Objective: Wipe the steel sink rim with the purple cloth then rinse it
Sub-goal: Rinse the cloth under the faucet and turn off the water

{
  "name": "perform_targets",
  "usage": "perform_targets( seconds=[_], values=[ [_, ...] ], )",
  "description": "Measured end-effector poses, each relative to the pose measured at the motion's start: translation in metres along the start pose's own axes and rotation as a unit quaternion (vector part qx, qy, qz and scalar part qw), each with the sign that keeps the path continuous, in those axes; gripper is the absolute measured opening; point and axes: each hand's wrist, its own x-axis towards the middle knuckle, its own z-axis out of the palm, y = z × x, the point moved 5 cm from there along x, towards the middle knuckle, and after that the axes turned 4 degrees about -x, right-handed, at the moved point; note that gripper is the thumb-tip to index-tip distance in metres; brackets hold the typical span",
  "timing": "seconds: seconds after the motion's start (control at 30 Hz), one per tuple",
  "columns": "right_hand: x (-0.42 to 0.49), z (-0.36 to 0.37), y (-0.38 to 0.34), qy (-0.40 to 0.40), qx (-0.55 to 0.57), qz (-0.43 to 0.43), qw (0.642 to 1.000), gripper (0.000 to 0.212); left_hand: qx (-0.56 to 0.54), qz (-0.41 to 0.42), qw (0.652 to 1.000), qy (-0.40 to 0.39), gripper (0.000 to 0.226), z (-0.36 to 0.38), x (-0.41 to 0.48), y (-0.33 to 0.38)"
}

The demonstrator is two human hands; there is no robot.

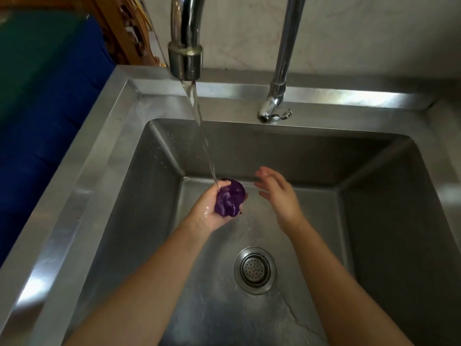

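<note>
Since the cloth (229, 199) is soaked and wadded into a ball, it will likely handle as a soft, limp, dripping lump. It should be light, though heavier than when dry, a little slick on the outside, and not fragile at all.

It lies in the left hand (212, 216), which is palm up with fingers and thumb curled round the cloth's lower half. The hand is over the far part of the basin (374, 245), under the water (199, 126) falling from the spout (185, 58). The stream lands on the ball's upper left edge. The right hand (278, 194) hangs just beside the cloth without touching it, fingers straight and loosely spread, holding nothing.

The surest hold would be a full-hand squeeze round the middle, which also wrings it. A pinch at one corner would let it unfold and sag, which is better for flushing it through but easier to lose. Wet skin on wet fabric may slip (a drop would only land in the basin).

Counted:
- one cloth
- two hands
- one basin
- one drain (255, 270)
- one running spout
- one upright pipe (287, 46) standing on the back of the rim (79, 196)

Whether pipe and spout join above the frame I cannot tell. The rim shows along the left, back and right sides.
</note>
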Motion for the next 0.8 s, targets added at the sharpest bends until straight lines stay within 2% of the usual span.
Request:
perform_targets(
  seconds=[0.1, 0.27, 0.5, 0.6, 0.8],
  values=[
    [-0.002, -0.010, -0.030, 0.030, 0.028, -0.017, 0.999, 0.022, 0.024, 0.028, 0.999, 0.028, 0.009, 0.001, -0.002, 0.006],
    [-0.009, -0.018, -0.080, 0.066, -0.004, -0.057, 0.996, 0.042, 0.063, 0.048, 0.995, 0.057, 0.015, 0.005, -0.002, 0.007],
    [-0.015, -0.011, -0.116, 0.068, -0.066, -0.084, 0.992, 0.058, 0.054, 0.053, 0.992, 0.098, 0.027, 0.004, -0.003, 0.015],
    [-0.012, -0.009, -0.122, 0.075, -0.084, -0.087, 0.990, 0.053, 0.069, 0.068, 0.989, 0.109, 0.036, -0.004, -0.001, 0.017],
    [-0.010, -0.008, -0.124, 0.079, -0.042, -0.088, 0.992, 0.040, 0.058, 0.066, 0.992, 0.086, 0.038, -0.009, -0.002, 0.014]
  ],
)
